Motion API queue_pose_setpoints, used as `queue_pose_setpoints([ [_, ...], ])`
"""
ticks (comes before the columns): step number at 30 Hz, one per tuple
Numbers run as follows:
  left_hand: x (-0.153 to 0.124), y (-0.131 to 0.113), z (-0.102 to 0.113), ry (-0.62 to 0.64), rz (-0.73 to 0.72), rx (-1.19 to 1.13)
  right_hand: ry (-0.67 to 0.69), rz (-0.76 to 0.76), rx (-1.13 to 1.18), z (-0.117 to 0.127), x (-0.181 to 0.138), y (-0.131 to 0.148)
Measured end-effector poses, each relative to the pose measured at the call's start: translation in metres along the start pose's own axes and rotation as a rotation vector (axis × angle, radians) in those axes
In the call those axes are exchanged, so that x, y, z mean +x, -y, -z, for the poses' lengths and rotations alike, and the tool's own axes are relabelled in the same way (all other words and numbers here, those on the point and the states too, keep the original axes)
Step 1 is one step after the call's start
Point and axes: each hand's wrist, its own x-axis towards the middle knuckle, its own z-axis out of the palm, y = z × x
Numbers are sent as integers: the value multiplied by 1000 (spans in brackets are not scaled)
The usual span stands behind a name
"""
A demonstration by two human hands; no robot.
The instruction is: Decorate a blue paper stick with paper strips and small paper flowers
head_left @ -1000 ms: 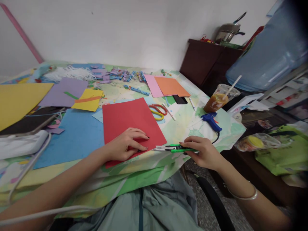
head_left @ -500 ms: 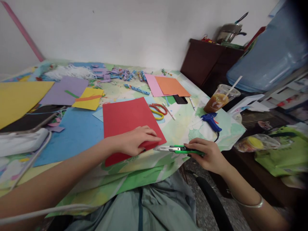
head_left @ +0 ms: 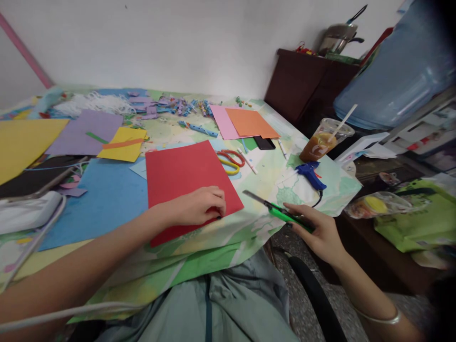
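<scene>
A red sheet of paper (head_left: pixel 181 171) lies near the front edge of the table. My left hand (head_left: pixel 203 204) rests on it with fingers curled in at the sheet's near edge; the fingertips are partly hidden. In my right hand (head_left: pixel 317 232) is a green and black utility knife (head_left: pixel 280 213), its blade out and pointing up and left. The blade is just right of the red sheet, apart from it. Scissors with red and yellow handles (head_left: pixel 233 161) lie partly under the sheet's right edge, beside a white pen (head_left: pixel 247 160).
Pink and orange sheets (head_left: pixel 252 122) partly cover a black phone (head_left: pixel 264 142). A blue glue gun (head_left: pixel 311 175) and an iced drink cup (head_left: pixel 322 140) stand at the right. Blue paper (head_left: pixel 110 199), a purple sheet (head_left: pixel 85 130) and paper scraps lie left and behind.
My right hand has drawn the knife away from the red sheet's corner, its blade now tilted upward. The left fingers, stretched out before, have curled in. The view has shifted slightly.
</scene>
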Motion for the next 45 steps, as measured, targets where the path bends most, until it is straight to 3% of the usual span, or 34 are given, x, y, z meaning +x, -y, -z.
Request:
queue_pose_setpoints([
  [4, -14, 0, -10, -129, -60, 188, -24, -142, 73, -20, 5, 17],
  [10, -37, -2, -25, -327, -129, 403, 133, -323, 287, -50, 13, 56],
  [16, -51, -8, -29, -348, -178, 502, 260, -59, 234, -71, 10, 74],
  [22, -53, -7, -32, -335, -203, 579, 394, 136, -58, -83, 2, 80],
  [29, -60, -3, -34, -320, -103, 409, 383, 149, -134, -94, 6, 82],
  [37, -60, -1, -30, -336, -82, 201, 401, 148, -202, -103, 10, 84],
  [45, -58, 1, -28, -368, -18, -1, 406, 125, -155, -104, 11, 84],
])
